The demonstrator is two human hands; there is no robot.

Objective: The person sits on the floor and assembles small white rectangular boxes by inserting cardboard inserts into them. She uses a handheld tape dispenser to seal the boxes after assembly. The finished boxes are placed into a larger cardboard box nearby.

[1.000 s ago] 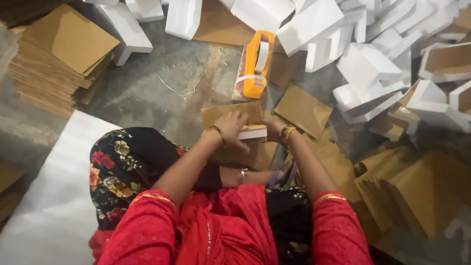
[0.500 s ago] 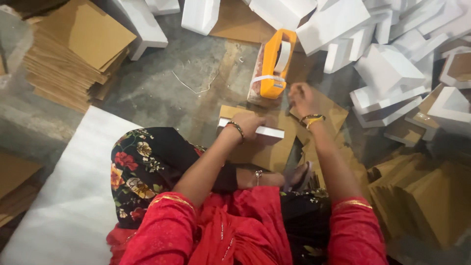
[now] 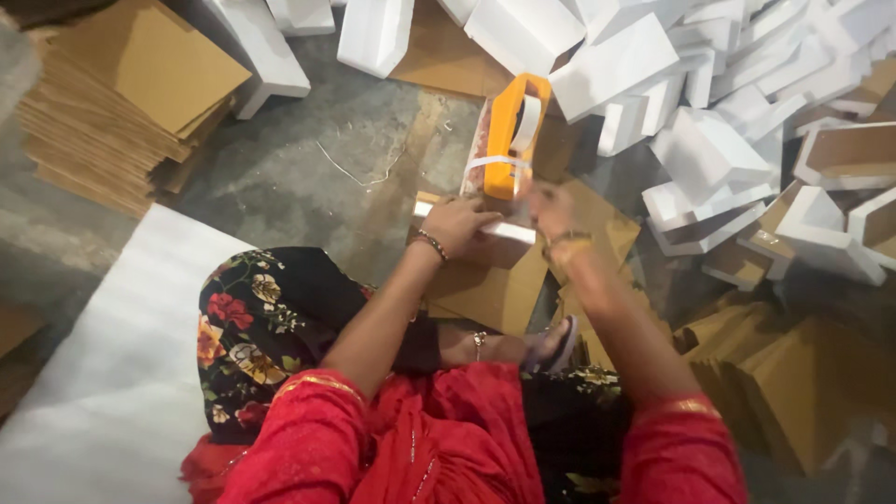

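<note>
Cardboard point(image 3: 485, 289), a brown sheet partly folded with a white edge strip point(image 3: 499, 229) along its top, lies on the floor point(image 3: 308, 168) in front of the seated person, just above the knees. The left hand point(image 3: 462, 224) rests palm down on the cardboard's upper left part, fingers curled over the white strip and pressing it. The right hand point(image 3: 551, 207) is blurred at the sheet's upper right corner; whether it grips anything cannot be told. Just beyond both hands stands an orange tape dispenser point(image 3: 509, 140), upright, close to the cardboard's far edge. A stack of flat brown sheets point(image 3: 121, 103) sits at the upper left, well apart from the hands. White folded boxes point(image 3: 709, 140) are heaped across the top and right of the floor. More brown pieces point(image 3: 793, 392) lie in a pile at the lower right. A large white sheet point(image 3: 112, 355) covers the floor at the person's left side, touching the flowered dark cloth point(image 3: 261, 327) over the knee. A sandalled foot point(image 3: 555, 343) shows below the cardboard.
</note>
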